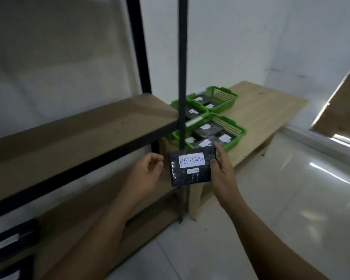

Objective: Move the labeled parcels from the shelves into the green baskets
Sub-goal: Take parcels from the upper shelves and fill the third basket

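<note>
Shelf (73, 126): bare wooden board at left, dark parcels (10, 242) on the level below. Left hand (148, 168): loosely curled, empty, just beside the parcel (190, 168) marked RETURN, which the right hand (220, 166) clamps by its right edge. Counter (271, 106): two green baskets (233, 136) holding parcels, behind the held one.

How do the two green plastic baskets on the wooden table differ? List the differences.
The near green plastic basket lies closer to the person, right behind the held black parcel; the far green plastic basket sits behind it, toward the wall. The near basket shows at least four black labeled parcels; the far one shows about three, partly hidden by the black shelf post. Both are slatted, hold parcels, and rest on the wooden table.
</note>
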